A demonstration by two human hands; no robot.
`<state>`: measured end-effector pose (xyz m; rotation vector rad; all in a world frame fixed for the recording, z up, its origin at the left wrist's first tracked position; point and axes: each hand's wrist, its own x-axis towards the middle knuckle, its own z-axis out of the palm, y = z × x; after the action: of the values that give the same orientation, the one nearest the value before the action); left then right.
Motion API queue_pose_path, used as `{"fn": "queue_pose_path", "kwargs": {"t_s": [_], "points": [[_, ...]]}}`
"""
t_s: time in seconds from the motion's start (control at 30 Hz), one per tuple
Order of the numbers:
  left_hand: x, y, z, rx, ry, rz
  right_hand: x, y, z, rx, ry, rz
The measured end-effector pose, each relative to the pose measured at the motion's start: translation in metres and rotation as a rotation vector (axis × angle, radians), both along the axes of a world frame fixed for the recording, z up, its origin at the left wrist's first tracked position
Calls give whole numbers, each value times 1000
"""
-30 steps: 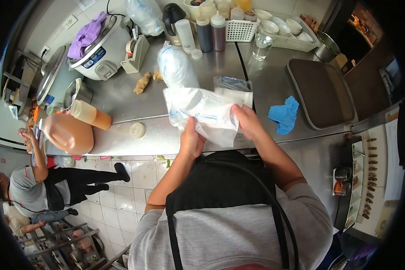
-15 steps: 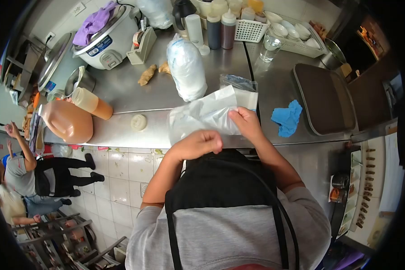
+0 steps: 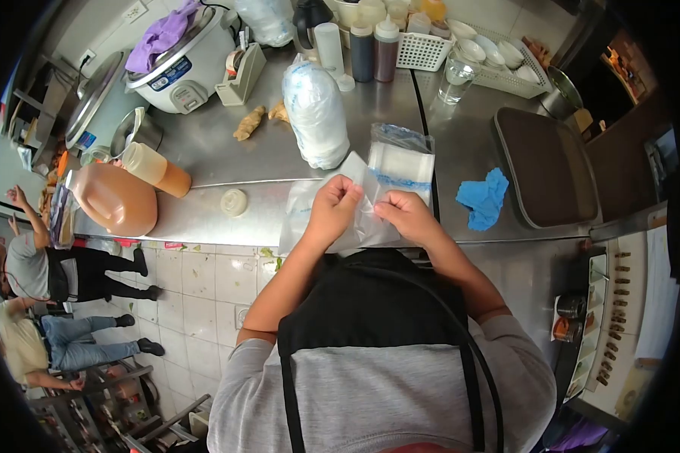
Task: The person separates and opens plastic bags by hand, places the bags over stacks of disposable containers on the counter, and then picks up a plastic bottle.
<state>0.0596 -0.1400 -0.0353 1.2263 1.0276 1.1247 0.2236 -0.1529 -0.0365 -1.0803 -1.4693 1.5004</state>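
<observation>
Grey short-sleeved shirt (image 3: 393, 392), black apron (image 3: 370, 313)

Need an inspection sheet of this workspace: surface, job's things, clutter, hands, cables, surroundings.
Surface: steel counter, dark seam crossing it.
Job's things: thin plastic bag; clear packet with white contents.
Clutter: plastic-wrapped bundle, ginger, loose lid, crumpled blue cloth, brown tray.
Hands: left hand and right hand close together, both pinching the bag.
Cables: black plug at wall outlet; its cord's full run can't be traced.
Surroundings: two other people at picture left; green scraps on tiled floor.
</observation>
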Motion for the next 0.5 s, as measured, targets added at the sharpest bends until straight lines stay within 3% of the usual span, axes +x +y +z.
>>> {"fn": "queue_pose_path", "kwargs": {"t_s": [0.1, 0.2, 0.23, 0.33, 0.5], "points": [[1, 0, 4, 99, -120, 138, 4, 1, 0, 77, -102, -82], [-9, 5, 6, 465, -65, 268, 5, 3, -7, 116, -81, -157], [-14, 0, 12, 298, -138, 259, 5, 3, -9, 103, -63, -191], [-22, -9, 28, 175, -200, 71, 3, 1, 1, 163, -75, -226], [-7, -16, 22, 32, 126, -133, -4, 4, -2, 188, -26, -204]]}}
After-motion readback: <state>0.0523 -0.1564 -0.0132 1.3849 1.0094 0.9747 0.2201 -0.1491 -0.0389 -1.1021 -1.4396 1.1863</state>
